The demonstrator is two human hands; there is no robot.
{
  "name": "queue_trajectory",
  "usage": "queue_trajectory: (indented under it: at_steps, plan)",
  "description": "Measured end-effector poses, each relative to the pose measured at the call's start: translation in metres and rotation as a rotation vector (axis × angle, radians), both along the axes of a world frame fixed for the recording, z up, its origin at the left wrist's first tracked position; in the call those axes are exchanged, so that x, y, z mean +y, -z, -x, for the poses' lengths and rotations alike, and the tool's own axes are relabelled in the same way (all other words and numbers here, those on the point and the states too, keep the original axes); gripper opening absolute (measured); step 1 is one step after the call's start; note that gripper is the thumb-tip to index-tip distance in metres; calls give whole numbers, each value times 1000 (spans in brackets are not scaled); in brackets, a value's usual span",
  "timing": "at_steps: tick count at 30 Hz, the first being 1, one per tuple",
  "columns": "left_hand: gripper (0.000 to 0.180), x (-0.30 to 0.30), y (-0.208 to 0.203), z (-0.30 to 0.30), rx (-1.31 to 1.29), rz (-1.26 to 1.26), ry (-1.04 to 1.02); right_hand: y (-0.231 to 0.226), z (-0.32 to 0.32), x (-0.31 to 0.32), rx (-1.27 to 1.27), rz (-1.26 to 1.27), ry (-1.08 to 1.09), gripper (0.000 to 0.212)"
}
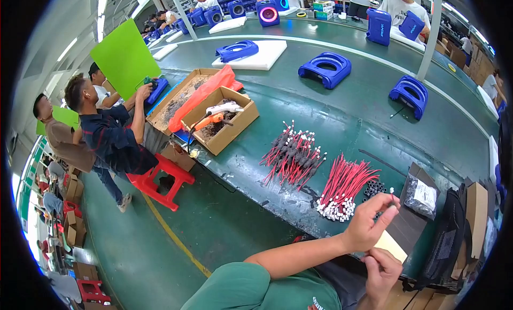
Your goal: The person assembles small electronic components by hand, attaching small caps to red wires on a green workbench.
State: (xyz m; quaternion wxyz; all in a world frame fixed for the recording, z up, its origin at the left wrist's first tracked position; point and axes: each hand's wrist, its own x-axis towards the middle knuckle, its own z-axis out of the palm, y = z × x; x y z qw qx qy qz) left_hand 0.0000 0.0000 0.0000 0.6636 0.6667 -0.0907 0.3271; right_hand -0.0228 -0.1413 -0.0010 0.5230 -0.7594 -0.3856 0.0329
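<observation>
My left hand [367,224] is raised over the near edge of the bench, its thumb and forefinger pinched on a small cable [391,191] whose white connector and dark wrapped part show above the fingertips. Just below it, my right hand [382,272] has its fingers curled together; what they hold, if anything, is hidden. Beside my left hand lies a bundle of red cables [347,184] with white connectors. Farther left is a pile of red cables with dark wrapped middles [295,152]. Small black rings [374,188] sit right of the red bundle.
A clear bag of dark parts [420,196] and a black bag [446,235] are at the right. Leftward, a cardboard box [230,128] holds an orange-and-white tool. Blue plastic frames [325,69] lie on the line beyond. A co-worker [109,123] stands near a red stool [163,180].
</observation>
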Motion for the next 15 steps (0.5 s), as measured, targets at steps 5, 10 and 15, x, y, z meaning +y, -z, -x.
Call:
queue_trajectory:
  at_steps: [5, 10, 15]
  plan:
    - [13, 15, 9, 14, 210, 778, 411, 7, 3, 1, 301, -346, 339, 13]
    - [16, 2, 13, 23, 340, 572, 416, 12, -2, 0, 395, -503, 390, 20]
    - [26, -4, 7, 27, 415, 340, 527, 10, -6, 6, 396, -535, 372, 27]
